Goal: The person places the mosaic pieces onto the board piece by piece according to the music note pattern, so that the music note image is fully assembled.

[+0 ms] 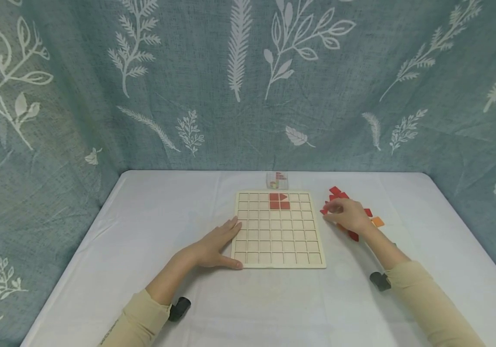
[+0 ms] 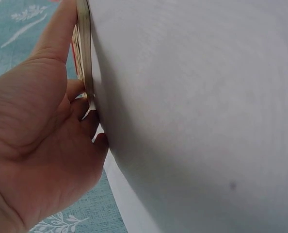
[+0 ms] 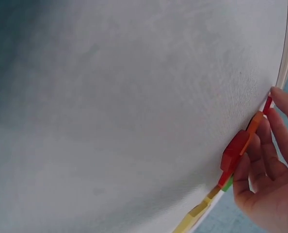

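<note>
A pale wooden grid board (image 1: 264,246) lies on the white table. Four red pieces (image 1: 275,205), one of them pointed, sit together in its upper squares. My left hand (image 1: 214,245) rests at the board's left edge with fingers spread, fingertips on the rim and the thumb at the near corner. In the left wrist view, those fingers (image 2: 61,39) lie along the board's side (image 2: 85,48). Right of the board, my right hand (image 1: 349,217) reaches over a pile of flat pieces. Its thumb and index finger pinch a small red tile (image 3: 267,105) at the pile's board side.
The loose pile has red pieces (image 1: 335,191) and an orange square (image 1: 377,221); the right wrist view also shows yellow pieces (image 3: 197,213) and a green one (image 3: 227,183). Behind the board stands a small clear box (image 1: 277,181). A patterned curtain (image 1: 248,120) hangs beyond the table.
</note>
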The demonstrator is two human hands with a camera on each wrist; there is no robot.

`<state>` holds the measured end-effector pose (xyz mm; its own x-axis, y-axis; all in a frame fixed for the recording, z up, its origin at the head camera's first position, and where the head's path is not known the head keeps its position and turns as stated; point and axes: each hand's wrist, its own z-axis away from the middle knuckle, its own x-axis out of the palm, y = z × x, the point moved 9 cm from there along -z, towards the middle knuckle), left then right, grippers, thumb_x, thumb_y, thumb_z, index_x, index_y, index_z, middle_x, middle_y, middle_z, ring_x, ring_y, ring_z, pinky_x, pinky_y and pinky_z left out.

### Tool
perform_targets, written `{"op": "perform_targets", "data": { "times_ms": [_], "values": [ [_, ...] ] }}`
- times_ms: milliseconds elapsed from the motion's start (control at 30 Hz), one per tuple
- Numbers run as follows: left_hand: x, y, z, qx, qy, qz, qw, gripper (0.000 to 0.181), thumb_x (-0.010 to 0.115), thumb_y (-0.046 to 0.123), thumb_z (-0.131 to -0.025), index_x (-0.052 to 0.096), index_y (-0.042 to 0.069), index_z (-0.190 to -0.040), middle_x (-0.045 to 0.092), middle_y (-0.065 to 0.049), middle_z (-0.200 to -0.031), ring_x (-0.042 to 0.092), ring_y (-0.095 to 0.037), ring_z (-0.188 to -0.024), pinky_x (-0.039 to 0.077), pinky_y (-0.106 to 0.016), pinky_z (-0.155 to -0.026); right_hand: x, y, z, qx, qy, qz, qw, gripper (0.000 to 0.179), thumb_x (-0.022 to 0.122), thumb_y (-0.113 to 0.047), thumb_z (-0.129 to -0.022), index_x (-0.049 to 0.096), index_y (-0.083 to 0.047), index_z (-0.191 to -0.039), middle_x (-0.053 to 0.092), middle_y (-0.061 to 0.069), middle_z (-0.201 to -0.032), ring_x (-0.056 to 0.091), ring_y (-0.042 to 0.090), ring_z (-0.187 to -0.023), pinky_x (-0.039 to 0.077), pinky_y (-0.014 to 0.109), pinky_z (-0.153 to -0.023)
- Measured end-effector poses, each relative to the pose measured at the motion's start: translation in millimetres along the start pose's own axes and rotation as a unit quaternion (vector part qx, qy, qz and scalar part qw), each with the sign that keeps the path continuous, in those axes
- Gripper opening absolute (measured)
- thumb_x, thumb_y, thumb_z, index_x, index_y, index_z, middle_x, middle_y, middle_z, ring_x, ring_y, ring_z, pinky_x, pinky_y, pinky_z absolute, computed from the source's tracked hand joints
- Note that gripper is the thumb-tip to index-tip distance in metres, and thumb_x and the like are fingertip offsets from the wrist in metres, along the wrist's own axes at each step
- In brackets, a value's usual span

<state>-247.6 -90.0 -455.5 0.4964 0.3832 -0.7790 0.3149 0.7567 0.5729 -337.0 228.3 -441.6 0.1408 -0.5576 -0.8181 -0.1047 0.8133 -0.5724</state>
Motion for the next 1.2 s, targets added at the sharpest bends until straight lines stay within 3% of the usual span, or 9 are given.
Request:
{"op": "perform_targets", "data": {
  "times_ms": [233, 467, 567, 767, 1000, 1200],
  "values": [
    [0.5, -0.4, -0.6, 0.003, -0.002, 0.003, 1.0, 0.108, 0.079, 0.047, -0.077, 0.018, 0.001, -0.155, 0.006, -0.015, -0.162, 0.007, -0.031, -0.149, 0.008, -0.047, -0.12, -2.0, -0.5, 0.2, 0.003, 0.0, 0.008, 1.0, 0.026, 0.073, -0.02, -0.087, 0.071, -0.003, -0.107, 0.068, 0.011, -0.098, 0.055, 0.024, -0.081, 0.048, 0.03, -0.062],
    [0.7, -0.4, -1.4, 0.001, -0.004, 0.001, 1.0, 0.109, 0.079, 0.047, -0.077, 0.018, 0.002, -0.155, 0.006, -0.014, -0.163, 0.007, -0.031, -0.149, 0.008, -0.047, -0.12, -1.5, 0.5, -0.8, 0.015, 0.004, 0.002, 0.9999, 0.031, 0.075, -0.025, -0.087, 0.072, -0.003, -0.108, 0.07, 0.011, -0.102, 0.058, 0.027, -0.091, 0.052, 0.037, -0.075],
    [0.9, -0.6, -1.4, 0.002, -0.005, -0.001, 1.0, 0.108, 0.079, 0.047, -0.078, 0.018, 0.001, -0.155, 0.006, -0.014, -0.162, 0.007, -0.031, -0.149, 0.008, -0.047, -0.12, 2.1, -3.9, -3.4, 0.017, 0.002, -0.021, 0.9996, 0.032, 0.075, -0.028, -0.087, 0.072, -0.005, -0.109, 0.069, 0.011, -0.105, 0.058, 0.026, -0.091, 0.052, 0.034, -0.074],
    [0.8, -2.2, -1.5, 0.002, -0.004, -0.002, 1.0, 0.109, 0.078, 0.048, -0.077, 0.018, 0.001, -0.155, 0.006, -0.014, -0.162, 0.007, -0.031, -0.149, 0.008, -0.047, -0.12, 13.4, -26.8, -12.0, 0.019, -0.005, -0.052, 0.9984, 0.032, 0.075, -0.032, -0.086, 0.072, -0.008, -0.108, 0.069, 0.007, -0.102, 0.057, 0.024, -0.086, 0.048, 0.029, -0.068],
    [0.7, -1.6, -1.3, 0.0, -0.004, 0.005, 1.0, 0.108, 0.079, 0.047, -0.077, 0.019, 0.001, -0.154, 0.007, -0.015, -0.162, 0.007, -0.031, -0.149, 0.007, -0.046, -0.12, 30.9, -56.7, -23.6, -0.004, -0.01, -0.036, 0.9993, 0.025, 0.075, -0.03, -0.086, 0.073, -0.01, -0.102, 0.069, 0.005, -0.096, 0.057, 0.024, -0.087, 0.05, 0.037, -0.077],
    [1.1, -1.4, -1.5, 0.002, -0.005, 0.002, 1.0, 0.108, 0.079, 0.047, -0.077, 0.019, 0.001, -0.155, 0.007, -0.015, -0.162, 0.007, -0.03, -0.149, 0.007, -0.046, -0.12, 37.3, -63.9, -29.3, -0.007, 0.003, -0.025, 0.9997, 0.022, 0.075, -0.026, -0.087, 0.073, -0.008, -0.1, 0.068, 0.007, -0.093, 0.057, 0.024, -0.086, 0.051, 0.037, -0.077]
  ]
}}
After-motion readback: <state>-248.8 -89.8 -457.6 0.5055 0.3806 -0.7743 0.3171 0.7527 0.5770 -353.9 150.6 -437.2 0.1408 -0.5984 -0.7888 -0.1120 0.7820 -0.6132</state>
